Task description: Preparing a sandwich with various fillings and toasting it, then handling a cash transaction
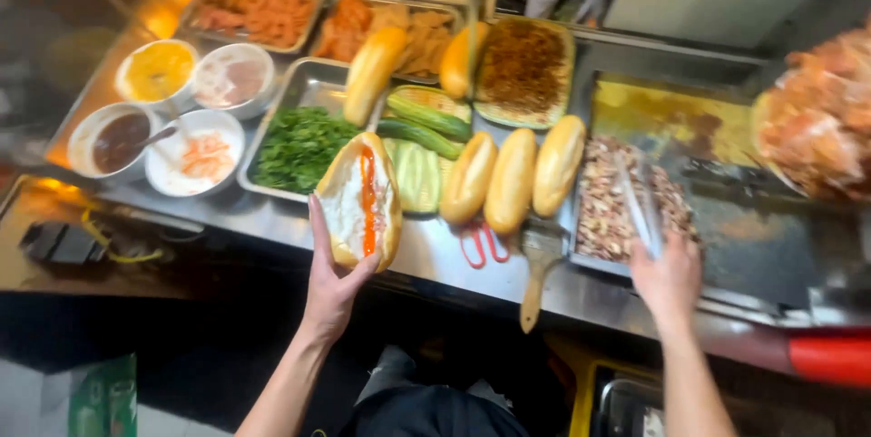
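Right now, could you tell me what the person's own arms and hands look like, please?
Both forearms are bare, with no sleeves in view. The left hand and the right hand wear no gloves; no rings, watch or bracelets are visible. Dark clothing shows below, between the arms.

Steel bench (pixel 435 260): four bowls of sauces and fillings (pixel 172 115) at left; metal trays (pixel 299 83) of herbs, cucumber and meats; three bread rolls (pixel 513 178); red-handled scissors (pixel 481 245); wooden-handled brush (pixel 539 269); griddle (pixel 726 210) of chopped meat at right.

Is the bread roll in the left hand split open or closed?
Open. The split baguette roll, held in the left hand, is spread apart, showing its white inside with a red sauce stripe down the middle.
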